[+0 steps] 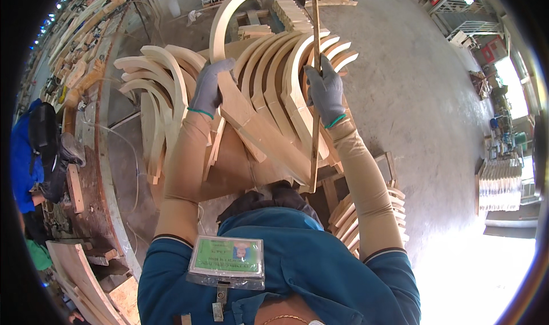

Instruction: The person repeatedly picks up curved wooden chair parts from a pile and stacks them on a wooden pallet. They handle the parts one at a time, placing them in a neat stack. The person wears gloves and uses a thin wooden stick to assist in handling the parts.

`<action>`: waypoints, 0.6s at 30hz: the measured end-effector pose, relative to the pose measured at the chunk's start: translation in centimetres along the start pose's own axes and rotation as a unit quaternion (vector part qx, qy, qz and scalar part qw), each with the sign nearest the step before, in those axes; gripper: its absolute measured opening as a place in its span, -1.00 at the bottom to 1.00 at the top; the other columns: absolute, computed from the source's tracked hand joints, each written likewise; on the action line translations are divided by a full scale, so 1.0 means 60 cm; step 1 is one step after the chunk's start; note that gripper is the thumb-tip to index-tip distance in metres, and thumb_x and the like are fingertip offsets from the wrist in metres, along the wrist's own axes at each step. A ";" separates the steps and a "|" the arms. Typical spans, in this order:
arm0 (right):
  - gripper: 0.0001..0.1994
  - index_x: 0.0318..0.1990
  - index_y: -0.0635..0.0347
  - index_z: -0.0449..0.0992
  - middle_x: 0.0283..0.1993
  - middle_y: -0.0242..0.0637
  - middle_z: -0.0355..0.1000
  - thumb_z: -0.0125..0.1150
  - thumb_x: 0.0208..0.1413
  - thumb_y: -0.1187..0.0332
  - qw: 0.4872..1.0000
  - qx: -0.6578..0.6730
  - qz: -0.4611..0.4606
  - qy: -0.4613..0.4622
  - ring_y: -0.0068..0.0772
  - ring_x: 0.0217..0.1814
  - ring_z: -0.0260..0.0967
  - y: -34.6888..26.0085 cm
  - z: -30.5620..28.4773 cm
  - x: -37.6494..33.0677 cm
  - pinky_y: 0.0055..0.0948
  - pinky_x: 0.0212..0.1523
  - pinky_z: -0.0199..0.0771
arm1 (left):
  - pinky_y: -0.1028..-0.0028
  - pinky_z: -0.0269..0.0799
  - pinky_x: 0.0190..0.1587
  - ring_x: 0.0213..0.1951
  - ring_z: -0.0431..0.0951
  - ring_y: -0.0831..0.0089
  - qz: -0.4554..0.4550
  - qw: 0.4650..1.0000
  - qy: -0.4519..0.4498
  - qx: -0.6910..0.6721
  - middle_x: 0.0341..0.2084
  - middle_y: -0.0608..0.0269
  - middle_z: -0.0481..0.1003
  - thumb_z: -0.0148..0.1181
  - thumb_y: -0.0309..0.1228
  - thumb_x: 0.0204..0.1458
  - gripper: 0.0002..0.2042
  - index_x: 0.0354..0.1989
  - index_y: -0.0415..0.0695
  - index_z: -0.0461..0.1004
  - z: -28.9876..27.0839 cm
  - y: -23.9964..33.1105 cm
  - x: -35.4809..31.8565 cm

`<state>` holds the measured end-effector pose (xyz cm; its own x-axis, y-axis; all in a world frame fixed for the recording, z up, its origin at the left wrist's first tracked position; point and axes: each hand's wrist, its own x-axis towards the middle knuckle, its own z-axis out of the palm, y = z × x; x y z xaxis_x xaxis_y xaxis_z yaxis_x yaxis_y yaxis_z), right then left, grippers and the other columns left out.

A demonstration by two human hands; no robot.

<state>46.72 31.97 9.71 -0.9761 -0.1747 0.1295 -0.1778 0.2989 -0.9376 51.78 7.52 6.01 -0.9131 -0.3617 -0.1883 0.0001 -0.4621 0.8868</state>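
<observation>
My left hand (211,89), in a grey glove with a green cuff, is closed around a long curved wooden piece (260,132). The piece arches up past the glove at its far end and slants down to the right toward my waist. My right hand (326,92), gloved the same way, is closed on a thin wooden strip (315,145) standing nearly straight up and down in view. The strip's near end lies by the lower end of the curved piece. Beneath and between my hands, more curved wooden pieces (273,68) stand in a row on a brown board (231,165).
Another group of curved pieces (153,76) stands left of my left hand. Stacked wooden parts (291,13) lie beyond. A long bench (94,153) with wood runs along the left, with a person in blue (24,159) beside it. Concrete floor (412,90) extends right.
</observation>
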 end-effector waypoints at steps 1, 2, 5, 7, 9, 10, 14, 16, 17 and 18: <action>-0.50 0.18 0.30 0.26 -0.61 -0.16 0.31 0.09 0.08 0.32 0.999 -0.033 -0.042 0.007 -0.33 -0.68 0.29 0.005 0.001 0.006 -0.33 -0.62 0.33 | 0.53 0.38 -0.52 -0.64 0.42 0.49 0.000 1.000 -0.022 0.005 -0.67 0.33 0.40 0.23 -0.27 -0.04 -0.82 -0.48 -0.09 0.44 -0.001 0.000 0.005; -0.49 0.19 0.31 0.25 -0.62 -0.09 0.30 0.09 0.07 0.32 0.994 -0.065 -0.084 0.015 -0.26 -0.67 0.29 0.011 0.002 0.010 -0.29 -0.59 0.33 | 0.54 0.37 -0.52 -0.65 0.42 0.49 0.001 0.999 -0.044 0.011 -0.69 0.33 0.40 0.22 -0.26 -0.03 -0.82 -0.52 -0.08 0.43 -0.001 -0.006 0.003; -0.47 0.18 0.35 0.25 -0.60 0.04 0.26 0.11 0.05 0.33 0.983 -0.105 -0.144 0.035 -0.10 -0.62 0.32 0.029 0.015 0.013 -0.24 -0.52 0.30 | 0.50 0.37 -0.59 -0.68 0.43 0.45 0.013 0.999 -0.018 -0.028 -0.66 0.32 0.39 0.24 -0.39 -0.09 -0.80 -0.31 -0.15 0.41 -0.013 -0.020 0.019; -0.47 0.20 0.33 0.26 -0.59 -0.07 0.27 0.11 0.08 0.29 0.984 -0.126 -0.124 0.032 -0.28 -0.60 0.29 0.035 0.006 0.013 -0.31 -0.53 0.29 | 0.50 0.38 -0.59 -0.67 0.43 0.45 0.011 0.998 -0.026 -0.060 -0.66 0.31 0.39 0.25 -0.42 -0.10 -0.77 -0.26 -0.12 0.40 0.003 -0.027 0.017; -0.45 0.22 0.32 0.24 -0.60 -0.20 0.26 0.11 0.10 0.25 0.982 -0.146 -0.118 0.038 -0.46 -0.60 0.25 0.046 -0.008 0.017 -0.37 -0.54 0.27 | 0.49 0.39 -0.57 -0.66 0.43 0.46 0.010 0.997 -0.040 -0.072 -0.64 0.31 0.39 0.26 -0.45 -0.11 -0.75 -0.23 -0.10 0.39 0.034 -0.027 0.011; -0.44 0.23 0.33 0.23 -0.62 -0.21 0.24 0.11 0.10 0.25 0.980 -0.150 -0.127 0.035 -0.47 -0.62 0.24 0.040 -0.002 0.014 -0.38 -0.56 0.27 | 0.49 0.39 -0.57 -0.64 0.43 0.47 0.016 0.997 -0.035 -0.071 -0.63 0.31 0.40 0.26 -0.46 -0.11 -0.73 -0.21 -0.10 0.38 0.039 -0.025 0.002; -0.42 0.23 0.34 0.21 -0.56 0.11 0.35 0.13 0.08 0.26 0.984 -0.139 -0.109 -0.004 0.01 -0.53 0.40 0.033 0.022 0.015 -0.19 -0.47 0.34 | 0.51 0.39 -0.54 -0.56 0.45 0.50 0.037 0.993 -0.031 -0.107 -0.53 0.32 0.43 0.25 -0.49 -0.11 -0.70 -0.17 -0.09 0.38 0.038 -0.022 0.002; -0.42 0.23 0.35 0.21 -0.57 0.11 0.36 0.13 0.09 0.24 0.977 -0.169 -0.131 0.002 0.03 -0.53 0.40 0.040 0.023 0.016 -0.17 -0.47 0.34 | 0.51 0.40 -0.52 -0.52 0.45 0.51 0.023 0.993 -0.046 -0.106 -0.46 0.33 0.44 0.26 -0.51 -0.11 -0.66 -0.10 -0.09 0.39 0.040 -0.023 0.002; -0.42 0.23 0.35 0.20 -0.57 0.10 0.36 0.12 0.10 0.23 0.973 -0.184 -0.143 0.005 0.04 -0.53 0.40 0.041 0.024 0.020 -0.16 -0.47 0.34 | 0.51 0.40 -0.52 -0.52 0.46 0.51 0.024 0.993 -0.049 -0.106 -0.46 0.33 0.44 0.26 -0.52 -0.11 -0.65 -0.09 -0.09 0.39 0.044 -0.021 0.006; -0.42 0.23 0.35 0.20 -0.58 0.10 0.35 0.12 0.10 0.23 0.973 -0.180 -0.142 -0.004 0.03 -0.54 0.39 0.043 0.027 0.019 -0.17 -0.48 0.33 | 0.51 0.40 -0.52 -0.52 0.46 0.51 0.021 0.993 -0.049 -0.102 -0.46 0.33 0.45 0.26 -0.52 -0.11 -0.63 -0.08 -0.09 0.39 0.045 -0.022 0.005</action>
<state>45.35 31.03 6.91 -0.8803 -0.3049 0.3636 -0.4744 0.5460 -0.6905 50.40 10.22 5.91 -0.9461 -0.3079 -0.1010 0.1133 -0.6065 0.7870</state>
